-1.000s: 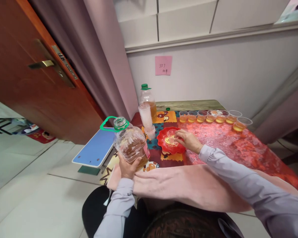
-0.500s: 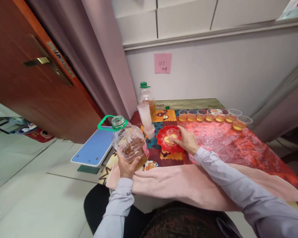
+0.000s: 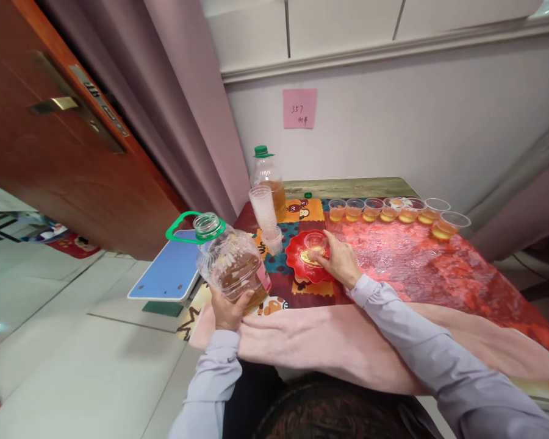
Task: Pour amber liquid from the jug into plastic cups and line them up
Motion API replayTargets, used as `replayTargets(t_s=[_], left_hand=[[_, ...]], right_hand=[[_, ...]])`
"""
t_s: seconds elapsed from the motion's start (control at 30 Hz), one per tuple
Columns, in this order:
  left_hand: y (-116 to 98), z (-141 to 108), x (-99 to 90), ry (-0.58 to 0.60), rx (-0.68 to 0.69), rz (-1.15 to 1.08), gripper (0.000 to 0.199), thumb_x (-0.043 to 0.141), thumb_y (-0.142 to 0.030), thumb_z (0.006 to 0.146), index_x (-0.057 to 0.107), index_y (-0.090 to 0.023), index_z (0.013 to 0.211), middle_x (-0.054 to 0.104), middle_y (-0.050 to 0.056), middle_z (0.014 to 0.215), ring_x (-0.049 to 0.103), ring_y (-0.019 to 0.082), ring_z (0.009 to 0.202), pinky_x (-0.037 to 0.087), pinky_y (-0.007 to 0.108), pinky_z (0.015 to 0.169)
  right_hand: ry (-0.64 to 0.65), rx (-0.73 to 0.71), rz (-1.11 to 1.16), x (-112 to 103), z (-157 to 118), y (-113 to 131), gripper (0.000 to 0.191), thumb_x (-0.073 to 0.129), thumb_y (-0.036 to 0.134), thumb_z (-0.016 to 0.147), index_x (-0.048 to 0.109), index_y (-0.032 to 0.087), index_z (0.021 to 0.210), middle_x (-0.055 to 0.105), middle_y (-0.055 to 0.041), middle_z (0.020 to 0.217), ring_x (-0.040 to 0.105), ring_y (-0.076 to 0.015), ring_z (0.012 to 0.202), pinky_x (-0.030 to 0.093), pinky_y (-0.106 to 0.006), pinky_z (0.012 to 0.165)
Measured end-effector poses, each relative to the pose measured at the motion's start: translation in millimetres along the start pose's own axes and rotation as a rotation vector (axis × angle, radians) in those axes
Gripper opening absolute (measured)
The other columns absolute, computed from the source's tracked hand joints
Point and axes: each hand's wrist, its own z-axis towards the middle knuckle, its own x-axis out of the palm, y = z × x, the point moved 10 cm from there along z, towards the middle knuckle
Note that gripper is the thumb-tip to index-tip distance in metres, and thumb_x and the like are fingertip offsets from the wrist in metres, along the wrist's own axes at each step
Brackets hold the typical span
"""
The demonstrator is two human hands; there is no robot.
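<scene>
The clear, uncapped jug (image 3: pixel 232 265), green-handled and part-filled with amber liquid, is gripped by the left hand (image 3: pixel 229 311) over the surface's near edge; a clear plastic cup (image 3: pixel 314 242) is pinched by the right hand (image 3: pixel 341 261) at the red scalloped dish (image 3: pixel 297 263).

On the table (image 3: pixel 421 262) before you, the towel (image 3: pixel 324 341) lies along the near edge. Behind it is the plate (image 3: pixel 297 268). At the plate's left stands the cup stack (image 3: pixel 262 208), the capped jug (image 3: pixel 277 195) behind it. The 7 filled cups (image 3: pixel 374 211) are at your right, near the wall (image 3: pixel 375 128).
</scene>
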Motion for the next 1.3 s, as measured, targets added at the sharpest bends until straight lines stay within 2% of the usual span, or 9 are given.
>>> replayTargets(t_s=[0.33, 0.5, 0.63, 0.77, 0.87, 0.93, 1.03, 1.2, 1.3], left_hand=[[-6, -2, -0.1, -0.013, -0.004, -0.025, 0.112, 0.091, -0.063, 0.065, 0.040, -0.015, 0.153, 0.067, 0.024, 0.138, 0.071, 0.038, 0.124, 0.057, 0.053, 0.107], [-6, -4, -1.1, -0.006, 0.007, -0.022, 0.110, 0.091, -0.058, 0.069, 0.039, -0.014, 0.155, 0.068, 0.025, 0.137, 0.073, 0.038, 0.121, 0.059, 0.053, 0.105], [-2, -4, -1.1, 0.001, -0.012, -0.028, 0.111, 0.092, -0.057, 0.068, 0.038, -0.016, 0.156, 0.064, 0.025, 0.145, 0.069, 0.039, 0.130, 0.056, 0.055, 0.110], [-3, -2, -1.8, -0.003, -0.014, -0.034, 0.111, 0.093, -0.057, 0.066, 0.040, -0.016, 0.155, 0.066, 0.024, 0.142, 0.070, 0.039, 0.128, 0.057, 0.055, 0.109], [-6, -2, -2.4, -0.001, -0.031, -0.065, 0.117, 0.092, -0.066, 0.062, 0.041, -0.015, 0.154, 0.070, 0.024, 0.135, 0.072, 0.040, 0.123, 0.059, 0.054, 0.106], [-8, -3, -1.5, 0.007, -0.060, -0.083, 0.120, 0.091, -0.073, 0.059, 0.043, -0.014, 0.153, 0.071, 0.024, 0.133, 0.072, 0.041, 0.123, 0.059, 0.055, 0.105], [-17, -3, -1.1, -0.024, -0.095, -0.102, 0.122, 0.091, -0.073, 0.058, 0.042, -0.016, 0.154, 0.068, 0.024, 0.139, 0.070, 0.041, 0.126, 0.057, 0.055, 0.108], [-24, 4, 6.3, -0.016, -0.138, -0.142, 0.114, 0.096, -0.064, 0.058, 0.043, -0.018, 0.149, 0.069, 0.022, 0.137, 0.073, 0.037, 0.122, 0.057, 0.052, 0.108], [-23, 6, 1.9, -0.029, -0.165, -0.147, 0.108, 0.095, -0.064, 0.058, 0.047, -0.019, 0.143, 0.071, 0.019, 0.130, 0.075, 0.035, 0.116, 0.060, 0.050, 0.103]], right_hand=[[0.022, 0.007, -0.014, 3, 0, 1, 0.070, 0.070, 0.036, 0.095, 0.048, 0.008, 0.155, 0.079, -0.0175, 0.117, 0.075, -0.0347, 0.107, 0.053, -0.048, 0.101], [-0.002, 0.003, -0.029, 4, -1, 3, 0.068, 0.067, 0.036, 0.097, 0.047, 0.007, 0.156, 0.079, -0.0183, 0.118, 0.074, -0.0344, 0.110, 0.051, -0.049, 0.103], [-0.034, -0.001, -0.026, 5, -2, 0, 0.073, 0.069, 0.040, 0.095, 0.047, 0.006, 0.156, 0.077, -0.0222, 0.125, 0.073, -0.0371, 0.114, 0.050, -0.054, 0.106], [-0.237, -0.057, 0.063, -24, -10, 8, 0.078, 0.069, 0.053, 0.094, 0.049, 0.008, 0.154, 0.067, -0.0263, 0.143, 0.065, -0.0401, 0.130, 0.048, -0.059, 0.112], [-0.364, -0.110, 0.212, -56, -25, 32, 0.071, 0.066, 0.056, 0.097, 0.053, 0.014, 0.153, 0.065, -0.0236, 0.146, 0.061, -0.0381, 0.137, 0.046, -0.058, 0.117], [-0.291, -0.161, 0.364, -62, -34, 60, 0.059, 0.065, 0.052, 0.099, 0.059, 0.020, 0.148, 0.069, -0.0197, 0.142, 0.064, -0.0354, 0.133, 0.051, -0.054, 0.115], [-0.018, -0.234, 0.633, -43, -44, 112, 0.045, 0.069, 0.050, 0.098, 0.069, 0.027, 0.136, 0.072, -0.0143, 0.134, 0.070, -0.0324, 0.122, 0.057, -0.051, 0.107], [0.320, -0.142, 0.992, 15, -47, 161, 0.083, 0.081, 0.058, 0.087, 0.051, 0.023, 0.155, 0.065, -0.0175, 0.141, 0.072, -0.0324, 0.117, 0.061, -0.051, 0.099], [0.361, -0.129, 1.090, 31, -46, 167, 0.078, 0.081, 0.059, 0.087, 0.055, 0.023, 0.151, 0.065, -0.0167, 0.141, 0.070, -0.0335, 0.122, 0.062, -0.049, 0.098]])
